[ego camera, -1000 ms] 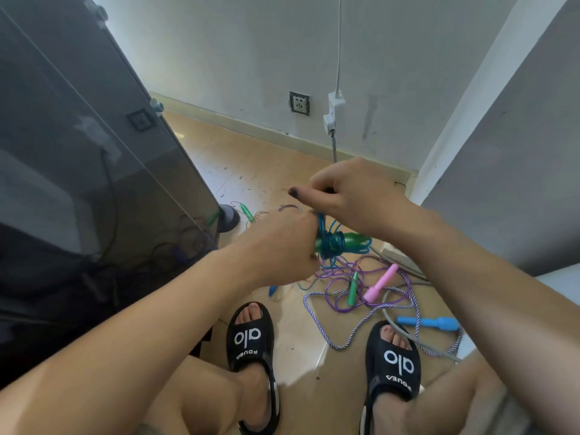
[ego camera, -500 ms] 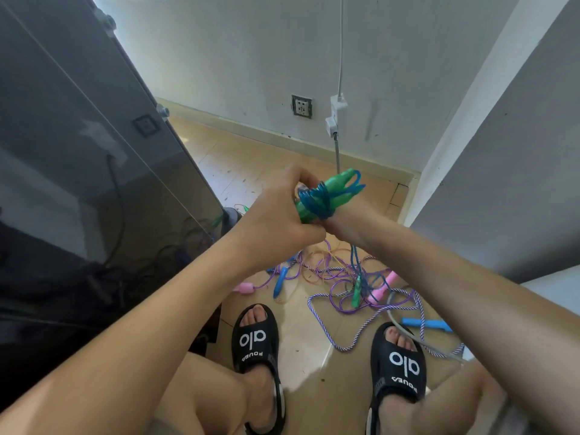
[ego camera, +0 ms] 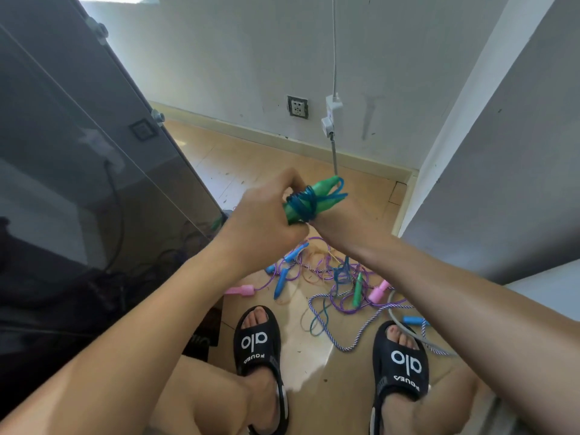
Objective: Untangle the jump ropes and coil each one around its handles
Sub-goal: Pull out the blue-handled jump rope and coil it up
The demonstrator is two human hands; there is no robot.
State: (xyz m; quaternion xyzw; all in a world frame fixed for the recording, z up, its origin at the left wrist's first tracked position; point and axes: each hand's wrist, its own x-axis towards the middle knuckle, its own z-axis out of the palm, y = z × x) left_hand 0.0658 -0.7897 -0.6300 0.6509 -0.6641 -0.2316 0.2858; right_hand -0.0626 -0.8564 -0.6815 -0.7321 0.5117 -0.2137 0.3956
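Observation:
A pair of green handles (ego camera: 324, 196) with a blue rope (ego camera: 303, 205) coiled round them is held up above the floor. My left hand (ego camera: 266, 221) grips the handles' near end. My right hand (ego camera: 337, 224) sits right under the bundle with its fingers hidden; it seems to hold the blue rope. A blue strand (ego camera: 345, 265) hangs below my right forearm down to the tangle (ego camera: 329, 277). That pile on the floor holds purple rope, pink handles (ego camera: 241, 290), blue handles (ego camera: 281, 282), a green handle (ego camera: 357, 288) and a striped rope (ego camera: 332, 339).
My feet in black sandals (ego camera: 257, 343) (ego camera: 405, 362) stand just in front of the pile. A dark glass cabinet (ego camera: 94, 183) fills the left. A grey wall (ego camera: 502, 183) closes the right. A socket (ego camera: 297, 107) and a hanging cable with plugs (ego camera: 332, 117) are on the far wall.
Both hands have lifted the green-handled bundle higher. My right hand went from pinching the rope above the bundle to a spot beneath it. The floor pile has come more into view.

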